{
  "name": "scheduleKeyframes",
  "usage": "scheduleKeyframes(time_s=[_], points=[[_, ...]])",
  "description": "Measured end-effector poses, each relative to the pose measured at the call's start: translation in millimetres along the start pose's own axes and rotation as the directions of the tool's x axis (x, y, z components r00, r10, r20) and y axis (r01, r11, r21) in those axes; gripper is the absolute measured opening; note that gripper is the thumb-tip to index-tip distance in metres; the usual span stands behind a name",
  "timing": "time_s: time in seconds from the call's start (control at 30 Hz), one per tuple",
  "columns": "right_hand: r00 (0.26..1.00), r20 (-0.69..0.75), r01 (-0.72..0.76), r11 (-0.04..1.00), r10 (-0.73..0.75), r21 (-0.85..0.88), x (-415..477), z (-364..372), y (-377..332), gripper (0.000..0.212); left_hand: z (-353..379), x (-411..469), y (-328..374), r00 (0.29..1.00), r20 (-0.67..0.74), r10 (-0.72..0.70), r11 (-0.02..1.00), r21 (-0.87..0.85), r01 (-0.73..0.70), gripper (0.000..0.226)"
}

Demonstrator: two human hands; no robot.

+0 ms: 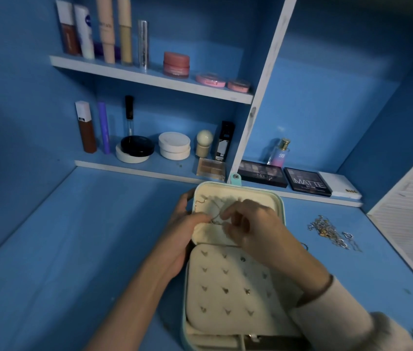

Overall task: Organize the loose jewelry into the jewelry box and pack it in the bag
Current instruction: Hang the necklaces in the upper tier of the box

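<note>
Jewelry box lay open on the worktop, lid tipped back. Left hand gripped the lid's left edge. Right hand pinched a thin necklace chain at the lid lining. Step, probably: hanging the chain. Loose jewelry pile right of the box, not yet packed; next pick likely needs a fine pinch.

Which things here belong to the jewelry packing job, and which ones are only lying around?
For the job: jewelry box, open, its lid held by the left hand; chain pinched in the fingers of the right hand; loose jewelry pile on the table.

Just lying about: tubes and pink jar on the shelves; two eyeshadow palettes; perfume bottle.
</note>
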State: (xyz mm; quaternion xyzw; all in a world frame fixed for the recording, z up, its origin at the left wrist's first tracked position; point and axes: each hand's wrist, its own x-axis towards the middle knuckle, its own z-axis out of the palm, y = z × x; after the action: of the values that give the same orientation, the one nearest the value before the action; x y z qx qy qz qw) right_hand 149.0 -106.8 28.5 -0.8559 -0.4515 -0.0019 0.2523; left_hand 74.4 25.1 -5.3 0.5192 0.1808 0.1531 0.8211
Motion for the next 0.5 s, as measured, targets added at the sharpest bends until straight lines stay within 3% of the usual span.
scheduleKeyframes(time_s=[0.1,0.2,0.27,0.37,0.5], points=[[0.999,0.034,-0.012,1.0,0.012,-0.009,-3,4,-1,0.006,1,1,0,1.0,0.012,-0.001,0.998,-0.067,0.001,0.026],[0.998,0.007,0.055,0.998,-0.055,-0.044,-6,4,-4,0.003,0,3,-1,1.0,0.018,0.008,0.996,-0.089,-0.006,0.023],[0.996,-0.017,0.087,0.994,-0.088,-0.062,-8,3,-5,0.012,-1,3,-2,1.0,0.024,0.015,0.996,-0.091,-0.013,0.022],[0.992,0.005,0.123,0.988,-0.123,-0.097,-10,3,-7,0.042,-1,4,-3,0.999,0.029,0.022,0.995,-0.099,-0.019,0.025],[0.983,-0.001,0.182,0.97,-0.185,-0.164,-15,6,-12,0.036,-2,4,-4,0.999,0.034,0.02,0.993,-0.119,-0.016,0.027]])
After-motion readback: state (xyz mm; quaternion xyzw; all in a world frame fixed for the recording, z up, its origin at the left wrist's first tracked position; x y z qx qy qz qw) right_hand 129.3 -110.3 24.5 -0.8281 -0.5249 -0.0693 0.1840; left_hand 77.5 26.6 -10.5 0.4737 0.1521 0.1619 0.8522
